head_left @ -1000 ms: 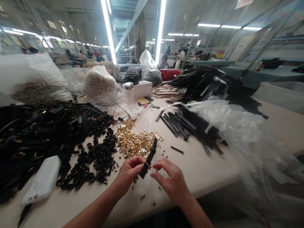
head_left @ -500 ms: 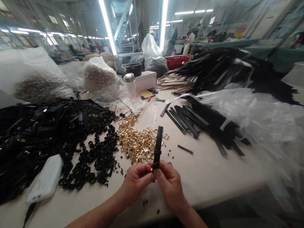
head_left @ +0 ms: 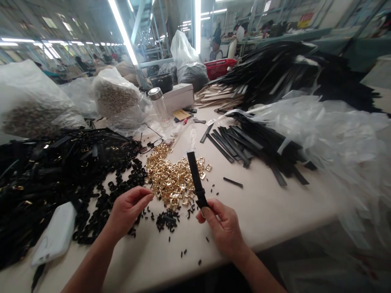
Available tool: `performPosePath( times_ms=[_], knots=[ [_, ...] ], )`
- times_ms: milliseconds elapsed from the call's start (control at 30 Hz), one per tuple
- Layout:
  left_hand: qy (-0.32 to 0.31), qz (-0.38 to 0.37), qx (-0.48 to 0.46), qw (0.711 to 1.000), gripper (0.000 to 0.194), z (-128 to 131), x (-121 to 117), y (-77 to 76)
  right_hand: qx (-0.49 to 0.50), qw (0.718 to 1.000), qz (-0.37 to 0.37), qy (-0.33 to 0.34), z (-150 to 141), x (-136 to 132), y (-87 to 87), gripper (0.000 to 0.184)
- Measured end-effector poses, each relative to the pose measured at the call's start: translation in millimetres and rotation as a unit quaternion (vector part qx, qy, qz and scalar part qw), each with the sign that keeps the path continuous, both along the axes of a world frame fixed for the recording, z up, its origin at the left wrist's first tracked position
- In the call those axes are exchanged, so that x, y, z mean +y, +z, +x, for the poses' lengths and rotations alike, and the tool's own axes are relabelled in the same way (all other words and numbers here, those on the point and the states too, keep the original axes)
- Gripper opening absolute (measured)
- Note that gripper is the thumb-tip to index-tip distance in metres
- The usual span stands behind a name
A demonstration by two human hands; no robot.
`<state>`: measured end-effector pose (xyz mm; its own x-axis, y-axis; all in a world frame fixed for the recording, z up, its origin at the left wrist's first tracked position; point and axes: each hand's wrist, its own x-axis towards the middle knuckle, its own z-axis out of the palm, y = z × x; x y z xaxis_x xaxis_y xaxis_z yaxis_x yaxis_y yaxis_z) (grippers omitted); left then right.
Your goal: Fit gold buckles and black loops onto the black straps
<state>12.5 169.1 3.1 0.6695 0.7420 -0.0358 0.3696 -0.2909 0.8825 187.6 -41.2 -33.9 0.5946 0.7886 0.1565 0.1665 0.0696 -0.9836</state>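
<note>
In my right hand a black strap is pinched near its lower end and points up and away from me. A black loop sits around the strap just above my fingers. My left hand is apart from it, thumb and fingers pressed together, beside the pile of small black loops; whether anything is between the fingertips I cannot tell. Gold buckles lie heaped beyond and between both hands. Small black bits are scattered nearer to me.
Black strips lie to the right beside clear plastic sheeting. Buckled straps are heaped at left, behind a white power bank. Glasses, a bottle and a white box stand or lie farther back.
My left hand has let go of the strap and moved left toward the black loops. My right hand keeps the strap, now tilted left. The view has shifted slightly.
</note>
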Motion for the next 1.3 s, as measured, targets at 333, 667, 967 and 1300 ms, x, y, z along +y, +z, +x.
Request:
performPosePath(
  times_ms=[333, 667, 967, 1300],
  knots=[
    [-0.184, 0.173, 0.09, 0.963, 0.016, 21.6, -19.9, -8.4, -0.001, 0.999, -0.043, 0.031, 5.3, -0.1, -4.9, 0.021],
    [-0.236, 0.3, 0.191, 0.904, 0.011, 45.8, -27.2, -8.0, 0.105, 0.994, -0.006, 0.028, 7.7, 0.9, -10.1, 0.025],
    [-0.218, 0.24, 0.129, 0.937, 0.014, 9.2, 5.4, 0.9, 0.113, 0.993, -0.006, 0.034, 9.9, -0.4, -8.1, 0.026],
    [-0.11, 0.227, 0.232, 0.939, 0.016, -65.3, 21.0, 14.7, 0.089, 0.995, -0.03, 0.041, 11.2, 1.4, -11.4, 0.026]
  ],
)
